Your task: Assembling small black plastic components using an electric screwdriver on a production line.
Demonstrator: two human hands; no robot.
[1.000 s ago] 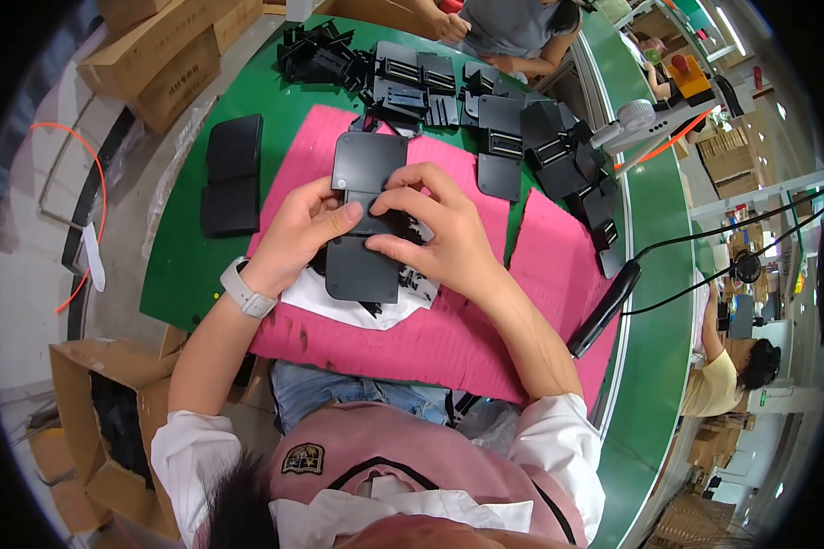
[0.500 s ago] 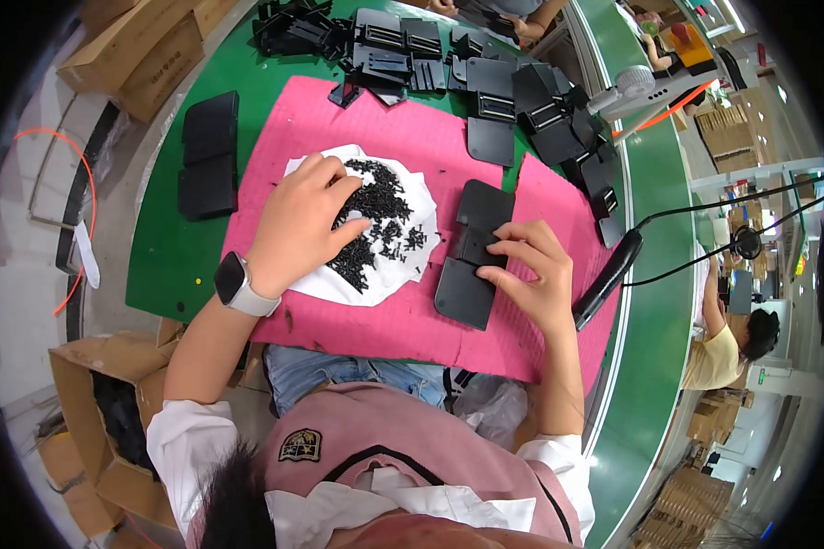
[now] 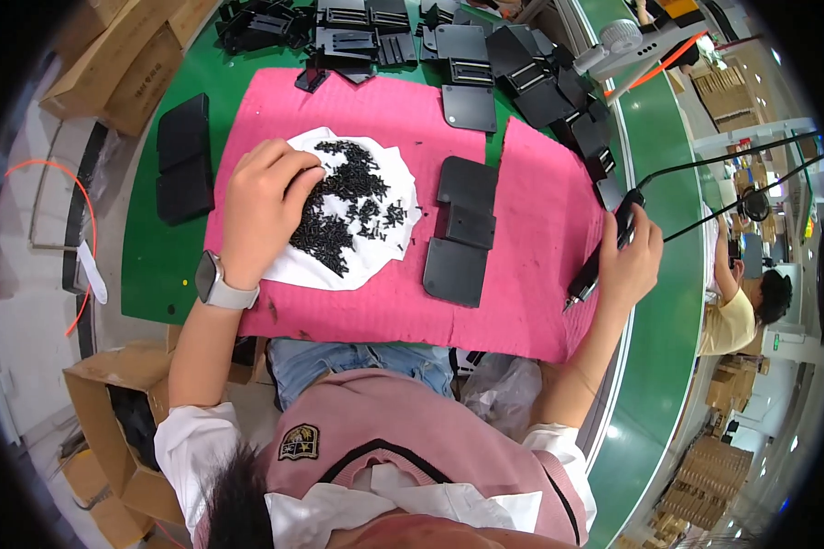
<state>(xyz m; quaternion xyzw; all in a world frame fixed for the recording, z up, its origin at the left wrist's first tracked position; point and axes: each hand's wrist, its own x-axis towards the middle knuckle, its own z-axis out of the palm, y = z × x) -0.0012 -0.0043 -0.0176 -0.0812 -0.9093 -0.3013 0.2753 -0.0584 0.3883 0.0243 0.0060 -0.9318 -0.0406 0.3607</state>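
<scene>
My right hand (image 3: pixel 630 263) is closed around a black electric screwdriver (image 3: pixel 588 279) at the right edge of the pink pad (image 3: pixel 540 220). The driver's tip points down toward the pad, and a cable runs off its top. My left hand (image 3: pixel 270 206) hovers at the left of a white cloth (image 3: pixel 325 276) heaped with small black screws (image 3: pixel 325 240). Its thumb and fingers are pressed together; whatever is between them, if anything, is hidden. Between my hands a black plastic part (image 3: pixel 458 233), two flat plates joined by a narrow middle piece, lies untouched on the pad.
Another pair of black plates (image 3: pixel 185 160) rests on the green table (image 3: pixel 142 265) at left. Many black parts (image 3: pixel 366 41) are piled along the far side. A metal arm (image 3: pixel 618 41) stands at the far right. Cardboard boxes (image 3: pixel 124 73) stand left of the table.
My right hand has left the black plastic part, moved right and taken hold of the electric screwdriver. The left thumb and fingers have come together over the screws.
</scene>
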